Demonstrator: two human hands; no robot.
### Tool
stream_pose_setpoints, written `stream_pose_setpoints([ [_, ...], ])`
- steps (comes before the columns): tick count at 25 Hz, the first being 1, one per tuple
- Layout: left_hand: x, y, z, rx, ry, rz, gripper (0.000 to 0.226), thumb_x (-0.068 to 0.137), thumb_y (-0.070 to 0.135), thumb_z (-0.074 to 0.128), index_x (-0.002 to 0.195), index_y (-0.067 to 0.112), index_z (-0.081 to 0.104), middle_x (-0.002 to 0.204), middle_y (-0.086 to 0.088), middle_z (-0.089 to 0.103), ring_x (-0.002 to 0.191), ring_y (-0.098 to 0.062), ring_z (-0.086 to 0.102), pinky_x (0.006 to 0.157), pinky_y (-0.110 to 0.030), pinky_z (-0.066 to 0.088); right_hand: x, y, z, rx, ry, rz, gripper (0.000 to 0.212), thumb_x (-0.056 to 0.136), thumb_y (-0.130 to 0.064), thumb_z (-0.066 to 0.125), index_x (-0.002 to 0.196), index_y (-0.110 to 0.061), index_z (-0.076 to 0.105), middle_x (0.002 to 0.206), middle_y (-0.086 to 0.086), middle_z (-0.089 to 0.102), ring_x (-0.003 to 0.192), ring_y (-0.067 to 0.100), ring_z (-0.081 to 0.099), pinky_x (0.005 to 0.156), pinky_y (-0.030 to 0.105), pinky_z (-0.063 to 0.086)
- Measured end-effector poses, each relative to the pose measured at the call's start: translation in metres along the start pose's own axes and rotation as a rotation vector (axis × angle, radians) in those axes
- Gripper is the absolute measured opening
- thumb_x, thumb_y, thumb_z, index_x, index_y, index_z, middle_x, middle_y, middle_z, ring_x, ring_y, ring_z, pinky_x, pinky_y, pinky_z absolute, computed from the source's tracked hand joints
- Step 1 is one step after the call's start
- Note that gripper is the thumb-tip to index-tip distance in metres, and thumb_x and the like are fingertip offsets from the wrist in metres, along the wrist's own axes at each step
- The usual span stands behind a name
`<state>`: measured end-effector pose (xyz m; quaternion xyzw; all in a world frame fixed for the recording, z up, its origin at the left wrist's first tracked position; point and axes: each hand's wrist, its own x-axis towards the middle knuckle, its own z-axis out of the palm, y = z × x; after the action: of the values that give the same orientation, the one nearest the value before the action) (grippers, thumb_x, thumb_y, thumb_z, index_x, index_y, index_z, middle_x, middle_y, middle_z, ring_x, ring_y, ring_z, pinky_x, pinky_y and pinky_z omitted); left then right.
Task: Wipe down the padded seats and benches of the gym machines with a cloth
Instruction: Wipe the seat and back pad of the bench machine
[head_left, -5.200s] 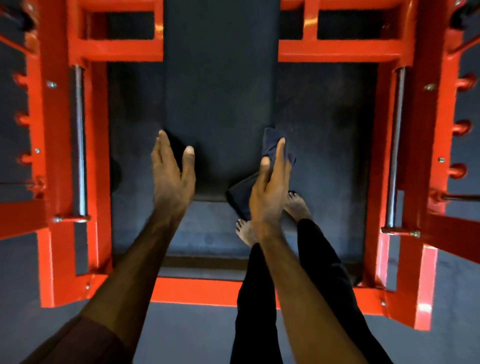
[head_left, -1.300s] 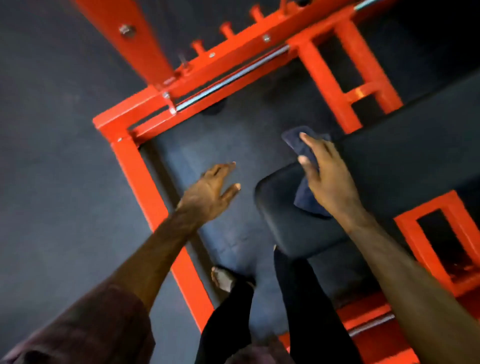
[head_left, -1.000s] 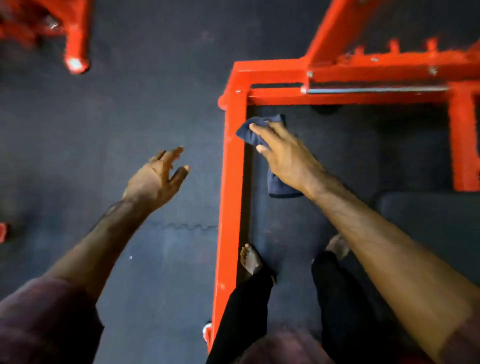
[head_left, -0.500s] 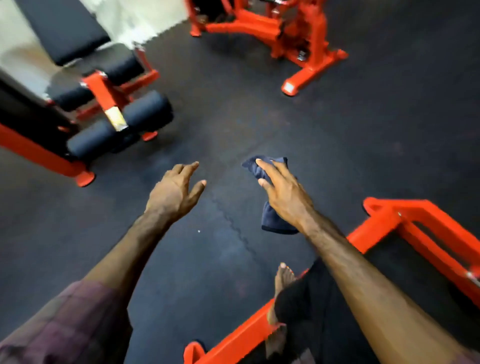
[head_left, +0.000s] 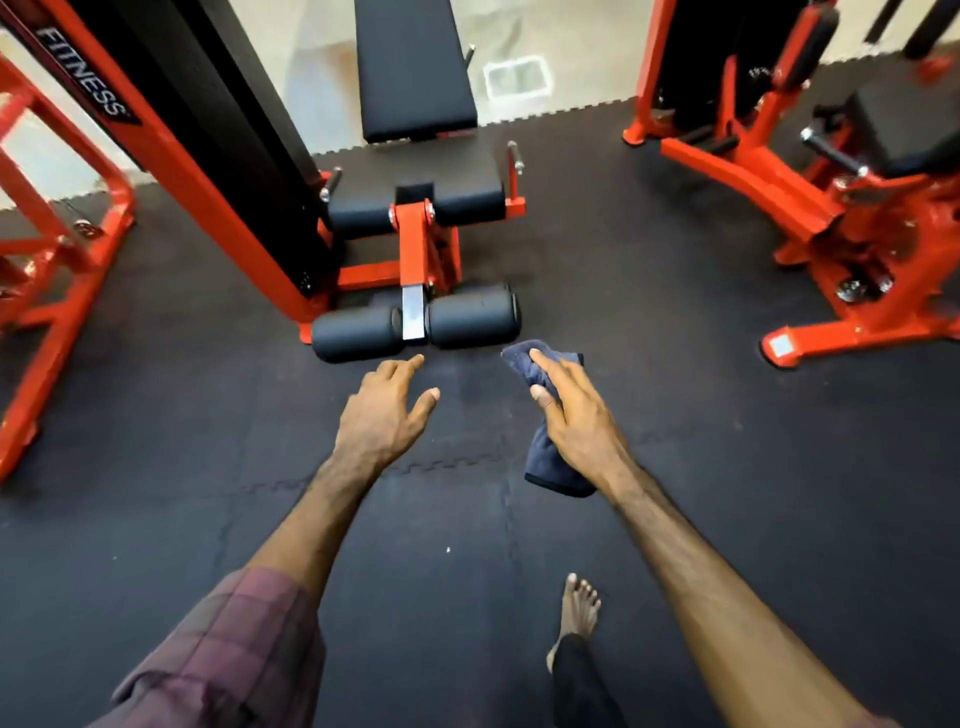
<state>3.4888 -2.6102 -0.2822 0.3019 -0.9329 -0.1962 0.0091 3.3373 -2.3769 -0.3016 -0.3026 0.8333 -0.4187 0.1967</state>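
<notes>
Fingers (head_left: 543, 364) of right hand (head_left: 576, 421) pinch crumpled dark-blue cloth (head_left: 545, 457).

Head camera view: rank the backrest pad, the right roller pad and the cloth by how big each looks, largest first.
1. backrest pad
2. right roller pad
3. cloth, partly hidden by the right hand, and nearer the camera, so ranks two and three are unsure.

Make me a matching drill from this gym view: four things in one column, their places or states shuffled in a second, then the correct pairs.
Things
1. dark blue cloth
2. left hand
3. two black foam leg rollers
4. bare foot

Places or states
A. on the dark rubber floor mat, bottom of view
B. low at the front of the orange-framed machine
C. held in the right hand
D. fingers spread, holding nothing

Pairs: 1-C, 2-D, 3-B, 4-A
</notes>
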Motion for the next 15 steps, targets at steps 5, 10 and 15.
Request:
stream_pose_setpoints([
  [5, 0.079, 0.014, -0.008, -0.114, 0.074, -0.132, 0.059, 0.102, 0.052, 0.055, 0.153, 0.025, 0.047, 0.144, -0.005, 0.054, 0.134, -0.032, 0.050, 0.101, -0.060, 0.050, 0.114, -0.017, -0.038, -0.163, -0.140, -0.084, 0.050, 0.112, -0.032, 0.046, 0.161, -0.033, 0.039, 0.167, -0.004, 0.032, 0.149, 0.028, 0.039, 0.120, 0.046, 0.034],
  [10, 0.131, 0.001, 0.025, -0.233, 0.101, -0.308, 0.058, 0.102, 0.050, 0.057, 0.153, 0.025, 0.046, 0.145, -0.004, 0.051, 0.134, -0.033, 0.049, 0.103, -0.059, 0.049, 0.215, -0.017, -0.022, -0.260, -0.301, -0.188, 0.050, 0.111, -0.027, 0.049, 0.161, -0.027, 0.040, 0.168, 0.003, 0.031, 0.153, 0.030, 0.034, 0.121, 0.047, 0.032],
  [15, 0.208, -0.023, 0.070, -0.311, 0.088, -0.422, 0.058, 0.101, 0.047, 0.060, 0.153, 0.025, 0.047, 0.148, -0.004, 0.049, 0.133, -0.034, 0.048, 0.104, -0.058, 0.049, 0.334, 0.011, 0.003, -0.326, -0.413, -0.232, 0.050, 0.112, -0.028, 0.048, 0.161, -0.027, 0.039, 0.168, 0.003, 0.031, 0.148, 0.034, 0.040, 0.119, 0.050, 0.035],
])
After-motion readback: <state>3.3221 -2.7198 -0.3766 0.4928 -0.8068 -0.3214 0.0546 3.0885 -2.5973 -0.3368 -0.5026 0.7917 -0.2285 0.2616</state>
